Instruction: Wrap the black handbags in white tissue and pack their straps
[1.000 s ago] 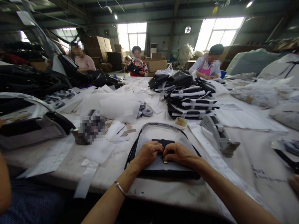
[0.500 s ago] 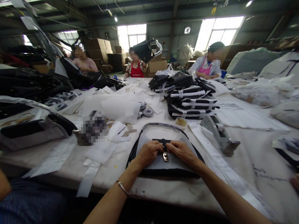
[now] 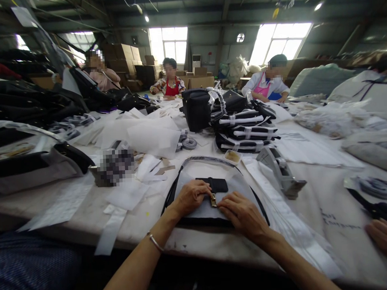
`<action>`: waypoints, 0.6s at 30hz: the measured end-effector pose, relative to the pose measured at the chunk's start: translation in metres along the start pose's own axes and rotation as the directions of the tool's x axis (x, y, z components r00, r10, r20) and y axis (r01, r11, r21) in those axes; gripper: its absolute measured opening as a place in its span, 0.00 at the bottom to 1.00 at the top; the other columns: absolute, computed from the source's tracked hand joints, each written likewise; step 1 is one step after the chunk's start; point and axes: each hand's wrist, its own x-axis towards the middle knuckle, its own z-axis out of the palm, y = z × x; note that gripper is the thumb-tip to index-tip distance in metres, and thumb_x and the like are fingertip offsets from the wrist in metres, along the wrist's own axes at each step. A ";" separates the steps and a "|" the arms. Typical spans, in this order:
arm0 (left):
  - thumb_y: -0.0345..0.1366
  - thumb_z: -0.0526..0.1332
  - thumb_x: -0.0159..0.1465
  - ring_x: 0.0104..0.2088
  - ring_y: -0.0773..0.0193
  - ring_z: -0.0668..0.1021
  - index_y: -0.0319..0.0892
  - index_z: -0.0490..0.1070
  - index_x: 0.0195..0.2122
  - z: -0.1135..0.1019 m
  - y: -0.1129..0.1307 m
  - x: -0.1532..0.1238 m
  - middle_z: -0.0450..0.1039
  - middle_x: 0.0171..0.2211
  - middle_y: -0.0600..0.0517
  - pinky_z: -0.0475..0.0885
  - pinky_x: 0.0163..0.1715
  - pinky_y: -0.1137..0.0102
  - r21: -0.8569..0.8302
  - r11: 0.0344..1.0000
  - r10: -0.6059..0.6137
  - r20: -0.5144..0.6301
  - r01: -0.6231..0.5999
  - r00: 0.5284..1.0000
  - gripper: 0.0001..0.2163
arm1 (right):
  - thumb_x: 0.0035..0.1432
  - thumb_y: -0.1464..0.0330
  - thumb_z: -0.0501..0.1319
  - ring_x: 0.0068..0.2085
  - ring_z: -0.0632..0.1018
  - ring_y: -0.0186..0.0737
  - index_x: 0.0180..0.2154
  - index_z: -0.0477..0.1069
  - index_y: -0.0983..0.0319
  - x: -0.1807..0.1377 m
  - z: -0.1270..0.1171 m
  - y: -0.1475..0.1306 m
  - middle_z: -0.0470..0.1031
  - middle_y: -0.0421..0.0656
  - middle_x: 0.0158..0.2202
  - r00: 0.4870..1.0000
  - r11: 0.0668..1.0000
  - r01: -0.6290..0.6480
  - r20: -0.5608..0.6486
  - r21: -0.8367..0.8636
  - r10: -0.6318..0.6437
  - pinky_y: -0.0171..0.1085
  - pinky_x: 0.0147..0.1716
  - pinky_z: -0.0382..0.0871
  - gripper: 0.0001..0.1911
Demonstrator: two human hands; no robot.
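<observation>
A black handbag (image 3: 205,222) lies flat in front of me, its wrapped handle (image 3: 203,159) pointing away. White sheeting (image 3: 186,176) covers its upper face. On that sits a black strap tab (image 3: 219,185) with a small gold-coloured metal clasp (image 3: 213,200) at its near end. My left hand (image 3: 191,197) pinches the clasp's upper left side, fingers curled. My right hand (image 3: 241,213) is lower and to the right, its fingers drawn together with the tips at the clasp's lower right edge. The fingertips partly hide the clasp.
Stacked black bags (image 3: 247,134) stand beyond, near a small dish (image 3: 233,156). A grey tape dispenser (image 3: 282,174) is on the right, white strips (image 3: 269,193) beside it. Paper sheets (image 3: 151,136) spread leftward. A co-worker's hand (image 3: 385,239) is at the right edge; others sit across the table.
My right hand has moved down from the tab to the clasp's lower end, uncovering the tab's right half. Across the table, a black bag held up by a co-worker now rests by the stack.
</observation>
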 end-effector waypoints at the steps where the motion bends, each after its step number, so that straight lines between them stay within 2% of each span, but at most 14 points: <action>1: 0.16 0.55 0.57 0.46 0.65 0.79 0.45 0.80 0.35 0.000 -0.001 0.000 0.80 0.39 0.53 0.72 0.52 0.68 -0.014 1.000 0.016 0.004 -0.016 1.000 0.19 | 0.68 0.68 0.54 0.41 0.74 0.42 0.42 0.75 0.58 -0.003 0.003 0.000 0.77 0.44 0.39 0.999 1.000 0.015 -0.029 -0.010 -0.016 0.41 0.43 0.67 0.10; 5: 0.16 0.54 0.57 0.46 0.65 0.79 0.44 0.79 0.31 0.001 -0.003 -0.001 0.81 0.37 0.55 0.71 0.52 0.69 -0.049 0.998 0.048 0.032 -0.046 0.998 0.18 | 0.68 0.68 0.54 0.41 0.74 0.42 0.50 0.73 0.55 -0.007 0.006 0.002 0.77 0.43 0.40 0.997 0.997 0.060 -0.042 -0.048 -0.062 0.41 0.42 0.68 0.13; 11: 0.16 0.53 0.54 0.46 0.65 0.79 0.43 0.76 0.26 0.001 -0.003 -0.002 0.81 0.36 0.55 0.70 0.52 0.68 -0.057 0.998 0.014 0.051 -0.011 0.999 0.17 | 0.68 0.65 0.54 0.41 0.74 0.43 0.46 0.74 0.55 -0.004 0.003 0.000 0.76 0.44 0.39 0.999 0.997 0.047 0.017 -0.068 -0.046 0.42 0.42 0.67 0.11; 14: 0.16 0.52 0.56 0.45 0.64 0.79 0.42 0.76 0.27 0.001 -0.002 -0.001 0.80 0.34 0.53 0.71 0.51 0.67 -0.068 0.996 -0.047 0.045 0.050 0.998 0.17 | 0.68 0.65 0.54 0.41 0.74 0.44 0.45 0.74 0.55 -0.004 0.004 0.000 0.76 0.45 0.39 0.999 0.998 0.020 0.037 -0.065 -0.018 0.44 0.43 0.67 0.11; 18: 0.19 0.53 0.60 0.44 0.63 0.79 0.44 0.79 0.34 0.000 0.000 0.000 0.79 0.37 0.52 0.72 0.50 0.67 -0.002 0.995 -0.098 0.054 0.098 0.994 0.17 | 0.68 0.65 0.54 0.42 0.73 0.44 0.44 0.74 0.56 -0.004 0.005 0.001 0.76 0.45 0.40 0.999 0.999 0.001 0.040 -0.039 0.000 0.44 0.43 0.67 0.10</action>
